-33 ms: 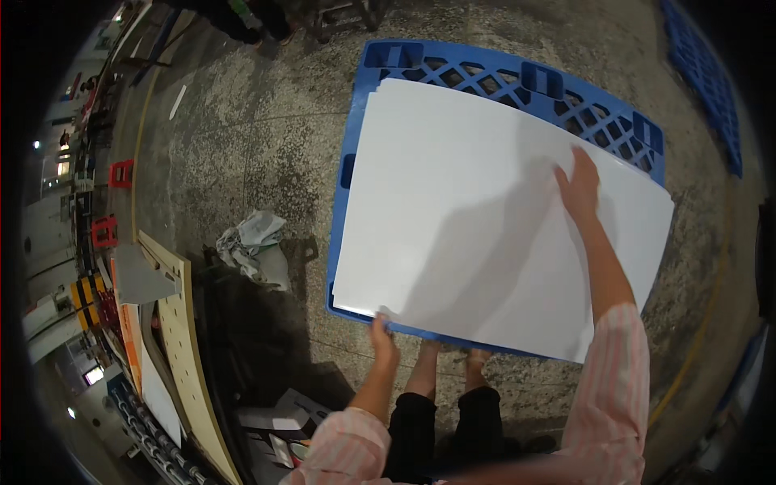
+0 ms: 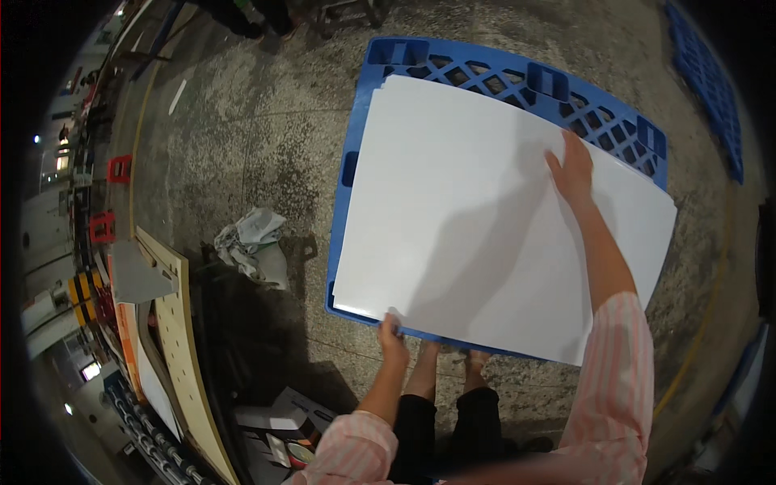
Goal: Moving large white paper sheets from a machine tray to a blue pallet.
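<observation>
A stack of large white sheets [image 2: 453, 194], paper or thin board, lies on a blue plastic pallet [image 2: 346, 218]; offset corners show at its upper left. My right hand [image 2: 575, 168] rests on the top sheet near its far edge, thumb spread away from the fingers. Down at the near edge, my left hand [image 2: 394, 343] is closed at the rim of the stack, its thumb over the top; its other fingers are mostly hidden. How many sheets it pinches I cannot tell.
A crumpled grey-white cloth or plastic [image 2: 255, 242] lies on the floor to the left. Nearer stand a perforated pale board [image 2: 179, 315] and some boxes [image 2: 279, 424]. Another blue pallet [image 2: 707, 89] is at the far right, red stools [image 2: 120, 169] at the far left. A person's legs show at the top.
My right hand has slid slightly left and farther away over the top sheet. My left hand has shifted a little to the right along the near edge.
</observation>
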The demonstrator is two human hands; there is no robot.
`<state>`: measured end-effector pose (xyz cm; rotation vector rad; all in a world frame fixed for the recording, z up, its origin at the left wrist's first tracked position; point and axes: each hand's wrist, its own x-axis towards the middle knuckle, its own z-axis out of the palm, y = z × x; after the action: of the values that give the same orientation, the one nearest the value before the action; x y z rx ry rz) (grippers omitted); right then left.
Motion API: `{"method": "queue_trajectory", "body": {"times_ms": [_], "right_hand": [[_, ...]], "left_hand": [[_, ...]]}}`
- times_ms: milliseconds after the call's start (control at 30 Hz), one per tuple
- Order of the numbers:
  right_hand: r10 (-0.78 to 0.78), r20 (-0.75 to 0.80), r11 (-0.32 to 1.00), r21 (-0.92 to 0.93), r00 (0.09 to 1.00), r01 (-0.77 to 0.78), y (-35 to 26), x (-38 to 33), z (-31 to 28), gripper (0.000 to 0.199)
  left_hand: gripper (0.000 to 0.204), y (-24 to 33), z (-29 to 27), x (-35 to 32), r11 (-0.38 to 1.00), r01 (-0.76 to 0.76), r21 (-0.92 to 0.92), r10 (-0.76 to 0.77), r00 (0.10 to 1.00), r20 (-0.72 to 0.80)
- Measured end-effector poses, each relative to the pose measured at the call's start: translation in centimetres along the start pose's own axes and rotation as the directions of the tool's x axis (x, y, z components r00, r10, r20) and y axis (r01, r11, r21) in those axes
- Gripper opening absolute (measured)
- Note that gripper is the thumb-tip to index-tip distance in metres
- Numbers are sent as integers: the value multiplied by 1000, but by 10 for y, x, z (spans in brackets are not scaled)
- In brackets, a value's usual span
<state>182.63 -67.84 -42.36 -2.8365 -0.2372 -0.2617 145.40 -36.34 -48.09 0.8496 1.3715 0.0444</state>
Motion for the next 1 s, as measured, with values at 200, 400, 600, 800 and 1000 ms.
{"method": "queue_trajectory", "body": {"times_ms": [200, 400, 600, 800, 1000], "right_hand": [[97, 322, 994, 20, 942, -109, -67, 129, 85, 69], [165, 714, 970, 9, 681, -245, -106, 141, 88, 78], [60, 415, 972, -231, 908, 41, -120, 120, 105, 63], [-180, -48, 976, 118, 983, 184, -166, 32, 43, 54], [-436, 479, 877, 415, 762, 241, -223, -225, -66, 56]], "left_hand": [[40, 65, 81, -53, 818, 242, -521, -231, 969, 88], [39, 33, 52, -11, 808, 212, -549, -146, 976, 162], [39, 8, 44, 9, 742, 277, -611, -196, 961, 198], [47, 13, 41, -13, 953, 266, -143, -279, 957, -81], [58, 30, -83, -90, 953, -101, 286, 42, 978, 205]]}}
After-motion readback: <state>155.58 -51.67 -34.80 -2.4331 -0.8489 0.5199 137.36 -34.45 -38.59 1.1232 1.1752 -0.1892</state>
